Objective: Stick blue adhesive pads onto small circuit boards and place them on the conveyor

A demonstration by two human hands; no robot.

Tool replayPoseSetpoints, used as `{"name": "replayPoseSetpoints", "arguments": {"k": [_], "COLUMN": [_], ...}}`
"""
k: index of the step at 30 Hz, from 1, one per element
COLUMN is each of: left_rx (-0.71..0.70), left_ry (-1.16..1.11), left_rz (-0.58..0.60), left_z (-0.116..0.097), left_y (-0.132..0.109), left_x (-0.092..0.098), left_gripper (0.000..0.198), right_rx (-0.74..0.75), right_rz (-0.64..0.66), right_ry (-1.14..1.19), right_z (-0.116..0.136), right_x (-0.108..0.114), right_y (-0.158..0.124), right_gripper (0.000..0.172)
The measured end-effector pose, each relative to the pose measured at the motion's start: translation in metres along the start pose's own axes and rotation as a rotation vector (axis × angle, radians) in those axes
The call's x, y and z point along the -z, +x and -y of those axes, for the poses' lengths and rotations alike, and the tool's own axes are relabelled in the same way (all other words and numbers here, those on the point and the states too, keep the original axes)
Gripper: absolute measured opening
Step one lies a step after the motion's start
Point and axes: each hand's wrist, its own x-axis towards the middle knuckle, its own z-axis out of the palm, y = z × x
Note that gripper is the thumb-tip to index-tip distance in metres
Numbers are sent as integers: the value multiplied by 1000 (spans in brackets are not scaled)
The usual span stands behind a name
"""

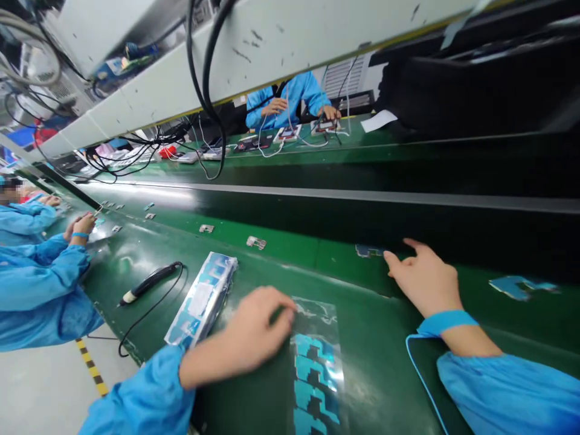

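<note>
My left hand (258, 329) is slightly blurred, its thumb and forefinger pinched at the top left corner of a clear plastic sheet (324, 311). Several bright blue flat cut pieces (312, 377) lie in a column on that sheet. My right hand (426, 278) reaches over the green belt with thumb and forefinger spread, and a blue band with a cord circles its wrist. Just left of the thumb tip lies a small blue flat part (368, 251). Another blue flat part (521, 287) sits on the belt to the right.
Left of my left hand lies a wrapped stack of blue-and-white sheets (202, 299). A black corded pen-like tool (151, 283) is beyond it. Small metallic parts (256, 243) dot the belt. Co-workers in blue sleeves (40, 272) sit at left and opposite. Black cables (206, 78) hang from the overhead beam (281, 48).
</note>
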Motion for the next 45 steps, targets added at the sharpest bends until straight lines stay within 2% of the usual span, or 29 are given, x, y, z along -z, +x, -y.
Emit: {"name": "replayPoseSetpoints", "arguments": {"k": [2, 3, 5, 7, 9, 11, 15, 19, 23, 26, 30, 33, 36, 38, 41, 45], "left_rx": [73, 96, 110, 107, 96, 90, 105, 170, 294, 382, 417, 413, 434, 470, 518, 541], "left_ry": [93, 129, 173, 206, 236, 264, 274, 198, 85, -44, -337, -659, -977, -1132, -1290, -1377], "left_rz": [46, 79, 157, 227, 277, 302, 332, 372, 350, 253, 23, -84, -32, 4, -8, -40], "left_z": [36, 56, 94, 124, 142, 152, 159, 149, 123, 104, 70, 28, -11, -26, -28, -15], "left_y": [43, 66, 107, 135, 149, 154, 161, 169, 166, 161, 140, 101, 51, 26, 9, 11], "left_x": [35, 46, 53, 48, 42, 38, 38, 37, 40, 47, 46, 17, -33, -64, -95, -109], "left_gripper": [22, 21, 22, 30, 34, 35, 31, 29, 29, 27, 24, 22, 25, 29, 33, 37], "right_rx": [46, 79, 196, 352, 501, 597, 672, 709, 774, 822, 820, 829, 832, 813, 752, 710], "right_rz": [-31, -37, 8, 136, 262, 316, 304, 233, 133, 54, 43, 79, 91, 86, 88, 123], "right_ry": [-53, -61, -55, -29, -17, -38, -113, -149, -95, -20, 93, 157, 168, 144, 85, 55], "right_z": [3, 6, 17, 28, 36, 36, 22, 12, 11, 8, 7, 15, 21, 19, 9, 3], "right_x": [0, -1, -5, -11, -17, -23, -28, -22, -15, -12, -7, -1, 0, -2, -3, 5], "right_y": [-20, -35, -72, -112, -147, -170, -183, -185, -188, -188, -187, -190, -194, -196, -199, -206], "right_gripper": [37, 38, 37, 34, 33, 38, 46, 44, 37, 35, 35, 33, 31, 29, 25, 13]}}
